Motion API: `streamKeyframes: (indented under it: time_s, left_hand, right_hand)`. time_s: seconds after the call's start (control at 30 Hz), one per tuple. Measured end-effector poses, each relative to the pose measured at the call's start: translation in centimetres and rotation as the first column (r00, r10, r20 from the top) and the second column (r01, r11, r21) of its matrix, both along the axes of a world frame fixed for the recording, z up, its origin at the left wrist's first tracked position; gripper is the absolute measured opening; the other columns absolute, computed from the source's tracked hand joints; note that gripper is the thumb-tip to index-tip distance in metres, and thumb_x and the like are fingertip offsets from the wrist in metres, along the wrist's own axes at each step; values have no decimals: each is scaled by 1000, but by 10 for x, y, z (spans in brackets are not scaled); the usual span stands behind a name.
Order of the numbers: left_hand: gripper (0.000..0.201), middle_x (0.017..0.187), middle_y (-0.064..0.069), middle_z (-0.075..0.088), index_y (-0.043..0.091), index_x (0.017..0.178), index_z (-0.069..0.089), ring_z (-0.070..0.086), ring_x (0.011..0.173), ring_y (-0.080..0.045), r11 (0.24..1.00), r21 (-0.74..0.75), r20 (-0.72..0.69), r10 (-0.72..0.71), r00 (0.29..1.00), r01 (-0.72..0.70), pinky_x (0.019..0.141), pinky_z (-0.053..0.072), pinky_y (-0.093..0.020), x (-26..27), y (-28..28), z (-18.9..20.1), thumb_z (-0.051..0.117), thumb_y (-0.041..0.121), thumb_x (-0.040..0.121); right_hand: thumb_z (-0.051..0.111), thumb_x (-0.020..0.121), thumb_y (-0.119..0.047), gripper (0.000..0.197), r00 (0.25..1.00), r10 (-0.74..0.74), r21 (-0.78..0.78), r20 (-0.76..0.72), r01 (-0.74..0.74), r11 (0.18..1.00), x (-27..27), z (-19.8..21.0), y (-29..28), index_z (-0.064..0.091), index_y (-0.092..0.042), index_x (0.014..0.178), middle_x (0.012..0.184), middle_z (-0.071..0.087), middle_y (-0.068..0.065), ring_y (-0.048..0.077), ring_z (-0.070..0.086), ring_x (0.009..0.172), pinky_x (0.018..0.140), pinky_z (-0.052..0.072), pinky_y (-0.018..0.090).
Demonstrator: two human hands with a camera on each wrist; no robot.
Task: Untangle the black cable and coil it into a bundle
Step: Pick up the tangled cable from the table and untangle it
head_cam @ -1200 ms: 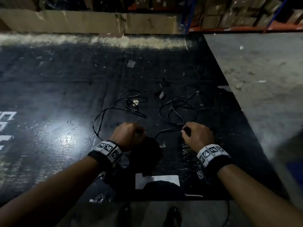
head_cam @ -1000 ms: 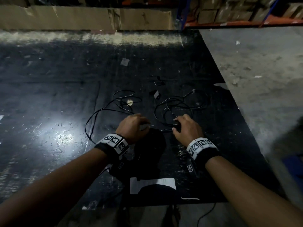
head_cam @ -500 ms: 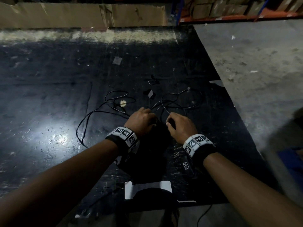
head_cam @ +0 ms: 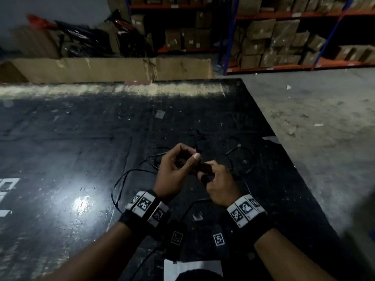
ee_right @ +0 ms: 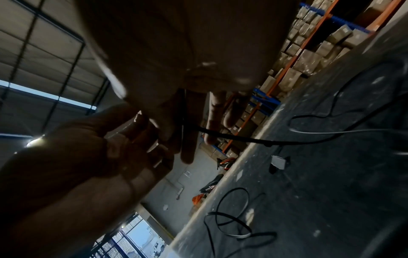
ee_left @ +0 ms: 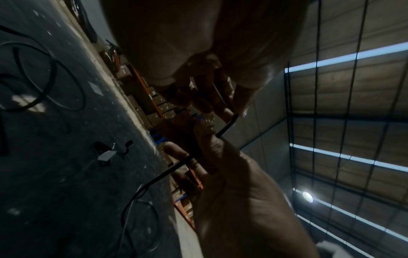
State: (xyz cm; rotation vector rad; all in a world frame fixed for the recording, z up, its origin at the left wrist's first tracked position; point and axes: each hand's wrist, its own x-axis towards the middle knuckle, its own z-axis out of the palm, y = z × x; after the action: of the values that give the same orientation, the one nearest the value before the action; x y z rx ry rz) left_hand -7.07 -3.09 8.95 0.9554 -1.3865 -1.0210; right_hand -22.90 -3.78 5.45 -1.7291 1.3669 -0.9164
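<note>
Right wrist view, dim and tilted. Right hand (ee_right: 187,73) fills the upper centre of the frame, fingers (ee_right: 217,118) pointing down. Left hand (ee_right: 92,165) enters from lower left, its fingertips meeting the right hand's at frame centre. Black cable (ee_right: 253,138) emerges from between the fingers of both hands at centre and runs right, then curves up toward the upper right over the dark floor mat (ee_right: 331,200). Further loops of the cable lie on the mat at lower centre. Small pale scrap (ee_right: 278,162) on the mat, right of centre. Shelving with cardboard boxes (ee_right: 309,57) at upper right. Roof panels and a lamp at left.
</note>
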Motion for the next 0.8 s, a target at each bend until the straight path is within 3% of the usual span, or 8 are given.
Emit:
streamKeyframes:
  time_s: [0.1,0.2,0.27,0.37,0.43,0.53,0.63,0.8]
  left_hand:
    - [19,91,-18,71,-11,105,61,60,78,-29,998,32,-89,-59,994,62,69,47,-48,6,7,18,58,7,101]
    - [33,113,-42,63,-6,121,67,58,87,-36,991,39,-87,-121,989,125,72,42,-54,11,14,32,53,18,104]
    - [36,114,-34,67,-5,125,67,57,88,-41,988,53,-81,-141,987,146,72,43,-59,14,15,38,50,19,105]
    - [34,119,-28,70,0,126,70,59,93,-61,983,65,-139,-163,977,173,79,40,-83,16,17,49,48,19,108]
    - [33,123,-23,72,2,120,74,64,110,-57,991,58,-220,-103,970,119,90,47,-74,17,17,59,49,17,105]
    - [33,124,-21,73,-2,114,74,68,121,-36,990,102,-406,-48,913,97,100,52,-46,22,13,74,48,15,102]
    - [31,121,-20,75,2,112,75,68,122,-34,979,127,-489,-80,869,162,103,53,-46,26,12,83,57,24,98]
    - [38,131,-21,70,4,124,70,62,130,-36,967,105,-473,-157,867,233,110,48,-54,29,18,88,52,25,98]
  right_hand:
    - [63,87,-43,31,989,93,-33,113,-90,995,4,13,0,81,-21,98,101,77,-6,11,73,98,90,58,44]
    - [64,86,-32,26,982,146,-84,119,-137,987,3,25,1,81,-14,93,95,80,-2,12,75,95,90,58,45]
    - [62,82,-24,27,987,145,-66,76,-140,988,1,29,1,81,-11,94,95,81,0,14,75,95,88,59,46]
    - [59,85,-19,26,974,199,-36,104,-196,980,2,36,5,81,-10,95,95,81,1,18,75,96,89,58,49]
    - [58,93,-21,26,948,256,-45,186,-253,967,5,39,12,80,-9,97,92,81,1,19,75,96,94,56,49]
    - [55,101,-32,32,937,255,-25,239,-256,966,6,42,21,80,-12,98,76,80,1,13,75,81,92,55,38]
    - [52,102,-22,26,921,265,-29,286,-268,963,7,47,27,77,-17,107,66,74,11,16,69,67,78,51,21]
    - [56,94,-40,28,872,233,-18,431,-250,968,15,54,30,81,-27,94,58,69,6,30,60,55,55,49,32]
